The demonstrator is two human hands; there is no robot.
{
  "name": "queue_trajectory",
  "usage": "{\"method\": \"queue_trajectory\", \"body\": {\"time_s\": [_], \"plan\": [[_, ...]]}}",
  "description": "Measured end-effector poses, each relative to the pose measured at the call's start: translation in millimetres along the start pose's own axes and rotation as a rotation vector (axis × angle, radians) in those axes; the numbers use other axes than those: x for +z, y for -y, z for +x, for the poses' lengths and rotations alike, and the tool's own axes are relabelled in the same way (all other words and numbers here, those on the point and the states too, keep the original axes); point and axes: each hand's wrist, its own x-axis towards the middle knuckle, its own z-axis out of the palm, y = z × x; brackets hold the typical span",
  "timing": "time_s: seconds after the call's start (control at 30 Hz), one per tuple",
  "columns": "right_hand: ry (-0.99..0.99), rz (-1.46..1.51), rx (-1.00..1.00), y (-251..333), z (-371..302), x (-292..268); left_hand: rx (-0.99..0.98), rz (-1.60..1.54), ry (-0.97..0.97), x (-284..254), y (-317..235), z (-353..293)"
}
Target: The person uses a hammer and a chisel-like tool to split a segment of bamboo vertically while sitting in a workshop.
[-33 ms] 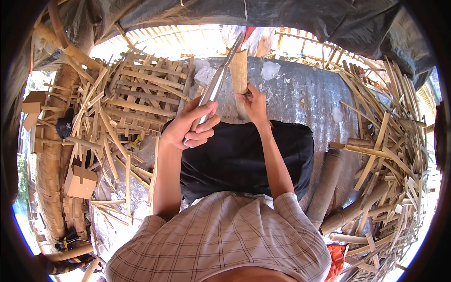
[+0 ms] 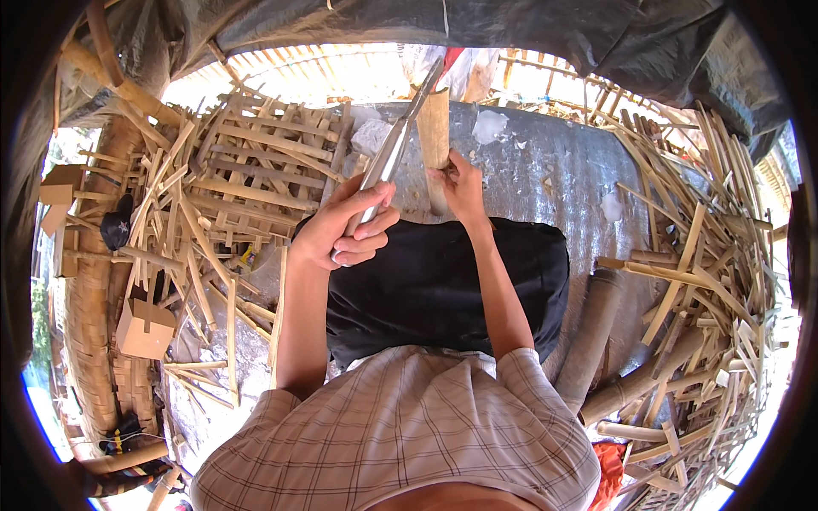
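Note:
My left hand (image 2: 354, 226) is closed round the shiny metal handle of a long knife (image 2: 388, 162). Its narrow dark blade slants up and away to the right. Just right of the blade stands a split piece of bamboo (image 2: 434, 128), curved like a trough. My right hand (image 2: 461, 189) pinches this bamboo at its right side, low down. The blade's far part overlaps the bamboo's upper left edge in the picture; whether they touch I cannot tell. Below both hands lies black cloth (image 2: 443, 272) over my lap.
Bamboo strips (image 2: 256, 162) lie crisscrossed at the left, and a larger heap of strips (image 2: 707, 272) fills the right side. A thick bamboo pole (image 2: 592, 336) lies right of my lap. An open cardboard box (image 2: 145, 330) stands at the left. Dark sheeting (image 2: 358, 25) hangs overhead.

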Motion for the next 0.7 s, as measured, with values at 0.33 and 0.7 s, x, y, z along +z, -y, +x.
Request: {"method": "queue_trajectory", "body": {"time_s": [0.33,0.7], "plan": [[0.049,0.063,0.059,11,-1,-20,-0.124,-0.320,0.230,7,5,11],[0.012,-0.014,0.068,4,-3,-20,-0.116,-0.680,0.386,8,17,20]]}}
